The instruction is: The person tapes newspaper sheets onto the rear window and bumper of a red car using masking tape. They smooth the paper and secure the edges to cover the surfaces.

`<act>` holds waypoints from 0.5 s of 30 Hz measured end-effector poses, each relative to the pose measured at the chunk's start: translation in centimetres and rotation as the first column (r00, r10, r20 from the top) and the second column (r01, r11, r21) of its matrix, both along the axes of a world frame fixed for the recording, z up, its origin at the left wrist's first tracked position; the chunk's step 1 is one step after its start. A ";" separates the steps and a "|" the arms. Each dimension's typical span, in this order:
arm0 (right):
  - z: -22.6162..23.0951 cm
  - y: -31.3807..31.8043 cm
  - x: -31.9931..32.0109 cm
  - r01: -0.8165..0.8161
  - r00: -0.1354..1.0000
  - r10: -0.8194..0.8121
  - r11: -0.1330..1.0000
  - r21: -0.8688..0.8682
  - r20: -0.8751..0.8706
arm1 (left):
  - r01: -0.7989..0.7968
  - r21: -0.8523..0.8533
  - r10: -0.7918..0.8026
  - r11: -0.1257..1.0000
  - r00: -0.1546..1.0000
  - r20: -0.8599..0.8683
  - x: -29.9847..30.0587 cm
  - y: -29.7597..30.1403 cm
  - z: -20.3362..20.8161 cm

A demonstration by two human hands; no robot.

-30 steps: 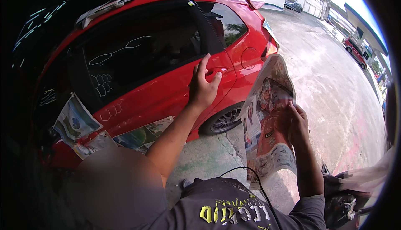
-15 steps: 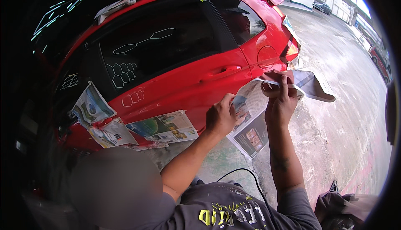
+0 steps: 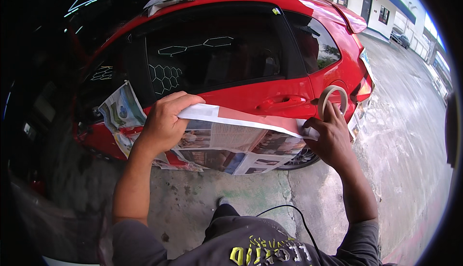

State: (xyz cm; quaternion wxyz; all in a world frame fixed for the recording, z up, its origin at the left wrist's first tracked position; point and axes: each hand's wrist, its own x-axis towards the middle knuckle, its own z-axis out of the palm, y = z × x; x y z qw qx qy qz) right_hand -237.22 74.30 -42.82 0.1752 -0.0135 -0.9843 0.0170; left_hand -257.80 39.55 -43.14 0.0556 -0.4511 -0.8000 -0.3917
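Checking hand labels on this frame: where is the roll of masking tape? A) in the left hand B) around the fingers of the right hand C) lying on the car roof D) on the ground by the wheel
B: the roll of masking tape sits looped over the right hand, which presses the newspaper sheet to the red car; the left hand holds only the sheet's other end.

The newspaper [image 3: 231,140] lies against the car door [image 3: 260,99] at frame centre, between the left hand [image 3: 161,123] and the right hand [image 3: 330,138]; the tape roll [image 3: 333,97] sits above the right hand.

Both hands now spread the newspaper sheet [image 3: 231,143] flat across the red car door [image 3: 270,99].
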 end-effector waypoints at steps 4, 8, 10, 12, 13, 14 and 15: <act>0.6 3.0 -1.2 -0.010 0.983 0.070 0.944 -0.329 0.171 | -0.108 -0.048 0.109 0.993 0.994 0.019 -3.9 -4.3 0.5; 3.6 5.0 -3.6 0.066 0.943 0.205 0.658 -0.750 0.263 | -0.165 -0.231 0.218 0.959 0.949 0.226 -5.9 -7.4 1.4; 2.3 6.9 -4.4 -0.034 0.931 0.354 0.330 -0.943 0.090 | -0.164 -0.184 0.205 0.969 0.951 0.231 -7.1 -7.6 -0.5; 2.8 7.8 -4.5 -0.020 0.897 0.434 0.222 -0.975 0.081 | -0.147 -0.087 0.165 0.985 0.951 0.262 -8.8 -8.5 -1.3; 3.6 7.3 -4.9 -0.005 0.875 0.477 0.165 -0.986 0.075 | -0.151 -0.076 0.166 0.986 0.950 0.265 -9.6 -9.4 -0.9; 4.1 6.5 -5.1 -0.054 0.866 0.497 0.189 -0.980 0.049 | -0.155 -0.066 0.167 0.986 0.949 0.267 -10.2 -10.3 -0.5; 5.9 4.9 -4.9 0.073 0.839 0.512 0.232 -0.970 0.185 | -0.165 -0.062 0.175 0.984 0.946 0.273 -10.5 -11.5 0.0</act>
